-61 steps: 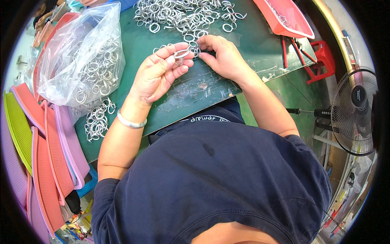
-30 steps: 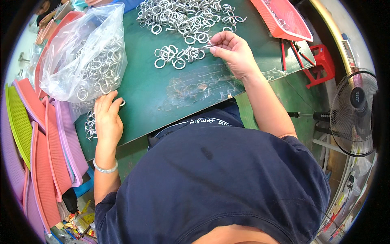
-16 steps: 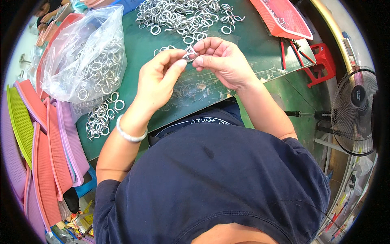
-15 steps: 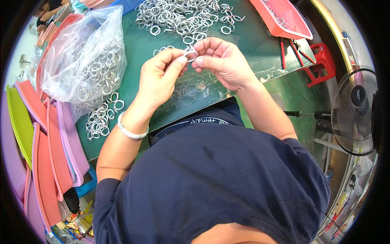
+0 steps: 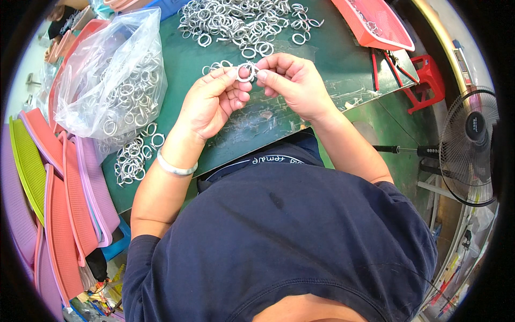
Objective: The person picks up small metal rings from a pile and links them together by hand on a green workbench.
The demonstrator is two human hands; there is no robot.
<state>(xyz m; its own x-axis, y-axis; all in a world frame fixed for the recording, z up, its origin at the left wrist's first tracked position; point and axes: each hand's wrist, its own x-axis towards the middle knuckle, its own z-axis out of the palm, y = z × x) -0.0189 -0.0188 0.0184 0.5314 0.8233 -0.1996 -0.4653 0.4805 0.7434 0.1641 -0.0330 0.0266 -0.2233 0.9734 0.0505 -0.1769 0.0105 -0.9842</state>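
Pinching a silver ring between thumb and forefinger of the left hand, tips closed, other fingers loosely curled. Nipping its three o'clock edge with thumb and forefinger of the right hand, nearly together. Outward on a green table: a large pile of rings at twelve o'clock, a clear bag of rings at nine, a smaller heap at eight.

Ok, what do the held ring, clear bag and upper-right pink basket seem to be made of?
Ring: probably metal; silvery, bright glints. Bag: likely thin, glossy plastic film; see-through and creased. Pink basket: likely moulded plastic; even colour, perforated wall.
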